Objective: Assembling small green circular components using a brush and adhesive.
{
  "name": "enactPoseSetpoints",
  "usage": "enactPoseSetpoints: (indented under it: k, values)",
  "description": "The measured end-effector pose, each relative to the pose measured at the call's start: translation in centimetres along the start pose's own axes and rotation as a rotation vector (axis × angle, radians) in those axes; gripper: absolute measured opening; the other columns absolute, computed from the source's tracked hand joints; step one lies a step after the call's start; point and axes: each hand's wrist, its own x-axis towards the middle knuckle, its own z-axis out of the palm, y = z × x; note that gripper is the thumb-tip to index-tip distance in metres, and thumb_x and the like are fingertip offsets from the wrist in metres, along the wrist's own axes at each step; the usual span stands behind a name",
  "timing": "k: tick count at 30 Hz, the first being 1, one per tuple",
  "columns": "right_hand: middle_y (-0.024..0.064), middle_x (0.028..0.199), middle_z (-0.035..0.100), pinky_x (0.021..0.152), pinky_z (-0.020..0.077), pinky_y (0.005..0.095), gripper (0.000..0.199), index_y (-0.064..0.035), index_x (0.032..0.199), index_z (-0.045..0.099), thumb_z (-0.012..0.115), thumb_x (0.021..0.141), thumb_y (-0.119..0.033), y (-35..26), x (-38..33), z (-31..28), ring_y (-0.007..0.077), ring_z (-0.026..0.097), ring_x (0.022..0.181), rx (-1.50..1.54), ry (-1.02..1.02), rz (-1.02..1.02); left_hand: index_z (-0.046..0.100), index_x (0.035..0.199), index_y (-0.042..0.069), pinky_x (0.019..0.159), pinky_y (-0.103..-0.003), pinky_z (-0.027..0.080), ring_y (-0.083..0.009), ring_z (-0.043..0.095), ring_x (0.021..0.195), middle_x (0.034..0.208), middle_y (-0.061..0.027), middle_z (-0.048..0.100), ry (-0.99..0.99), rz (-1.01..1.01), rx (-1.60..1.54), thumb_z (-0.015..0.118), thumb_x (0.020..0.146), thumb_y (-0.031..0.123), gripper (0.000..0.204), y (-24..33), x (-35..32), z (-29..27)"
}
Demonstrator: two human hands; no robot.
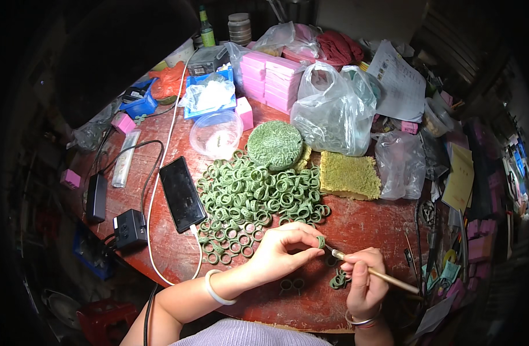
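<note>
Left hand (280,252) pinches 1 small round green ring (321,241), right hand (363,282) grips a slim tan-handled tool (396,281): detailing, seemingly; next stroke wants steadiness!

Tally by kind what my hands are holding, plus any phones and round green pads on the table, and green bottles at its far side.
Green ring in the left hand: 1
Wooden-handled tool in the right hand: 1
Phone: 1
Round green pad: 1
Green bottle: 1
Total: 5
</note>
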Motion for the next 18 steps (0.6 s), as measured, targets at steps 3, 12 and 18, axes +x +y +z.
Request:
enactPoseSetpoints:
  k: [3, 12, 18]
  values:
    - [0.0117, 0.082, 0.061, 0.063, 0.0513, 0.0341, 0.012, 0.0005, 0.101, 0.062, 0.056, 0.091, -0.001, 0.05, 0.14, -0.07, 0.0244, 0.06, 0.066, -0.141, -0.07, -0.121, 0.072, 0.091, 0.002, 0.086, -0.032, 0.053, -0.02, 0.067, 0.096, 0.101, -0.0096, 0.07, 0.007, -0.025, 0.018, 0.077, 0.082, 0.002, 0.01, 0.34, -0.06, -0.09]
    - [0.0126, 0.082, 0.058, 0.063, 0.0492, 0.0359, 0.012, 0.0001, 0.095, 0.062, 0.052, 0.089, -0.004, -0.05, 0.33, 0.36, 0.0266, 0.058, 0.069, -0.213, -0.082, -0.232, 0.073, 0.092, 0.002, 0.081, -0.03, 0.054, -0.0193, 0.067, 0.093, 0.1, -0.0091, 0.07, 0.025, -0.021, 0.077, 0.077, 0.081, 0.001, 0.011, 0.35, -0.09, 0.0]
    - [0.0125, 0.082, 0.058, 0.063, 0.0492, 0.0363, 0.013, 0.0001, 0.096, 0.062, 0.053, 0.089, -0.005, 0.12, 0.25, 0.39, 0.0268, 0.058, 0.069, -0.226, -0.083, -0.256, 0.073, 0.091, 0.002, 0.08, -0.03, 0.054, -0.0192, 0.067, 0.093, 0.099, -0.0089, 0.07, 0.027, -0.014, 0.09, 0.077, 0.081, 0.001, 0.011, 0.39, -0.08, -0.01]
